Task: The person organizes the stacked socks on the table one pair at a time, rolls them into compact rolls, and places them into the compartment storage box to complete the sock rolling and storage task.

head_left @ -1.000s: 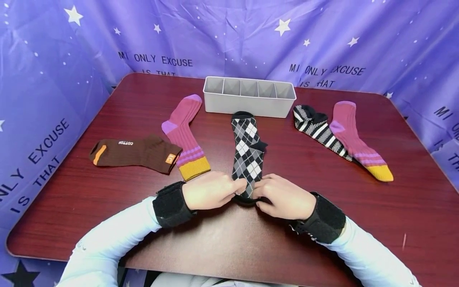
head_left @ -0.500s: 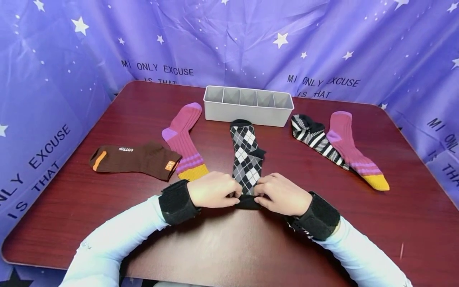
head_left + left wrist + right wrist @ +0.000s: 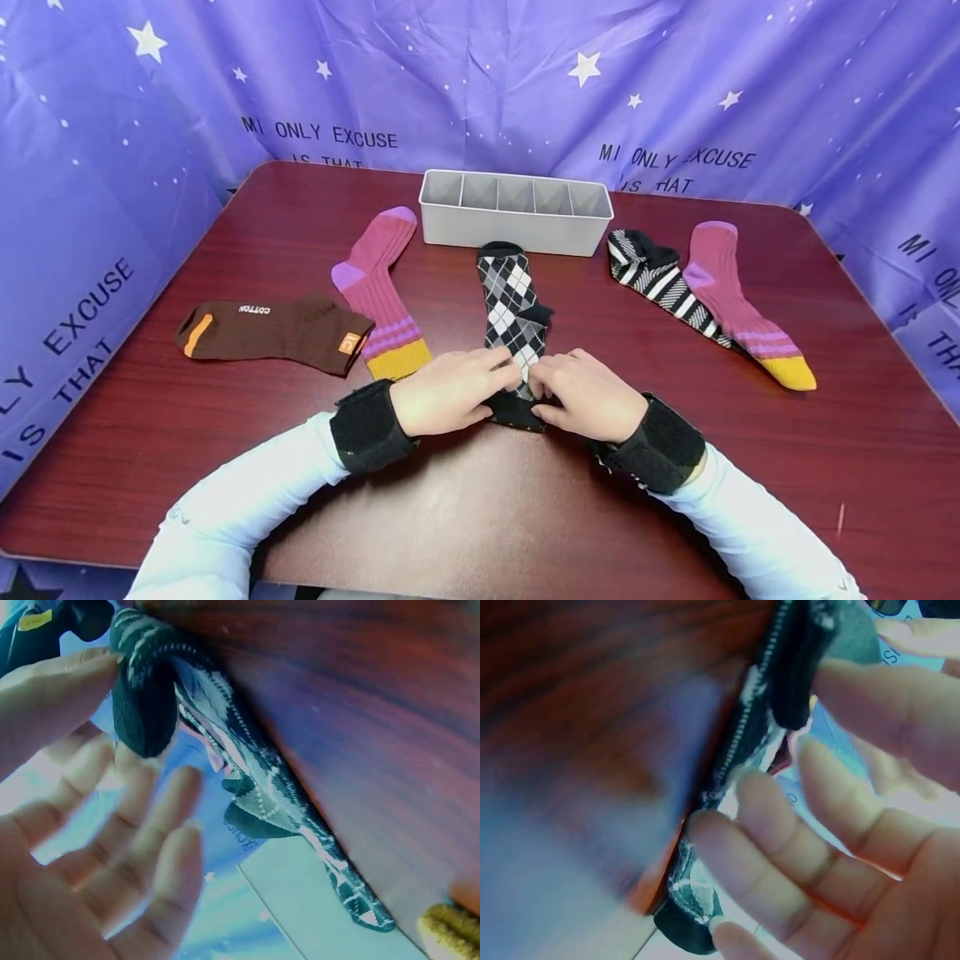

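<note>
An argyle sock (image 3: 516, 321) in black, grey and white lies lengthwise at mid-table, toe toward the grey box. Its black cuff (image 3: 517, 412) is folded back over the leg at the near end. My left hand (image 3: 457, 390) is at the cuff's left side, fingers spread and slightly bent; in the left wrist view its thumb touches the fold (image 3: 142, 682). From the right, my right hand (image 3: 588, 396) meets the cuff, thumb at the fold and fingers loosely bent beside the leg in the right wrist view. A gap shows between thumb and fingers on both hands.
Behind the sock stands a grey divided box (image 3: 517, 225). On the left, a brown sock (image 3: 262, 333) overlaps a pink sock (image 3: 375, 292) with a yellow cuff. On the right lie a black-and-white striped sock (image 3: 667, 287) and another pink sock (image 3: 723, 292).
The black cuff has been turned back toward the toe and now lies as a wider folded band. Both hands have shifted slightly forward, and their fingers have loosened from the cuff.
</note>
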A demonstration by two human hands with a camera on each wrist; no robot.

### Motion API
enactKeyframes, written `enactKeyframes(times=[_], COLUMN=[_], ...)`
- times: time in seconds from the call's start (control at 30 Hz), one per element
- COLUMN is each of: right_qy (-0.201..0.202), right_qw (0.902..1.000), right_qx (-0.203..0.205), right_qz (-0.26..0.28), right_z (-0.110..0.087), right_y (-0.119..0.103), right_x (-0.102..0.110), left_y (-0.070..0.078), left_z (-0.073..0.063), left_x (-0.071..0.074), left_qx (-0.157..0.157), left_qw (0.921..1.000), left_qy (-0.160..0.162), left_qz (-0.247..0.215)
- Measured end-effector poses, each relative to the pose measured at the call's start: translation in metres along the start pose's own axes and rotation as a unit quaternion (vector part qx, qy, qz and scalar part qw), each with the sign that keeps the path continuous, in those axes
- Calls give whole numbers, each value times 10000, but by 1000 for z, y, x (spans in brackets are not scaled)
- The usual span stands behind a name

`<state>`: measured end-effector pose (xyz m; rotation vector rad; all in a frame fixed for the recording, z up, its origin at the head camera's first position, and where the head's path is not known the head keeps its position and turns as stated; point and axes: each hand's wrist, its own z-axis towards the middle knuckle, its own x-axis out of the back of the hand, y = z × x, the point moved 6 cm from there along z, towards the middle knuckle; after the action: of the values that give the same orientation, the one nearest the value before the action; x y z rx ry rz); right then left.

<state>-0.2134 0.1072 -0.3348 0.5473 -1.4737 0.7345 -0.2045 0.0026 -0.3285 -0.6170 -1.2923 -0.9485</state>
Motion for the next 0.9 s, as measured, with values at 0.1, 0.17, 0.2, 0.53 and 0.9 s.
enactKeyframes(times=[0.1,0.17,0.2,0.53,0.9], right_qy=[189,289,327,268,361], right_qw=[9996,9988,9982,9969,9932], right_qx=[182,390,487,733,1097], right_qz=[87,101,96,70,112], right_z=[1,1,1,-2,-1], right_y=[-4,-7,-9,-14,-17], right_x=[4,5,6,3,3], left_y=[8,11,11,8,1], left_z=[0,0,0,-1,-3], left_x=[4,5,5,-4,1], left_qx=[-408,-519,-527,-82,140], left_qw=[9982,9970,9968,9945,9995], left_qy=[262,250,194,-656,-77], left_qz=[342,515,563,810,287])
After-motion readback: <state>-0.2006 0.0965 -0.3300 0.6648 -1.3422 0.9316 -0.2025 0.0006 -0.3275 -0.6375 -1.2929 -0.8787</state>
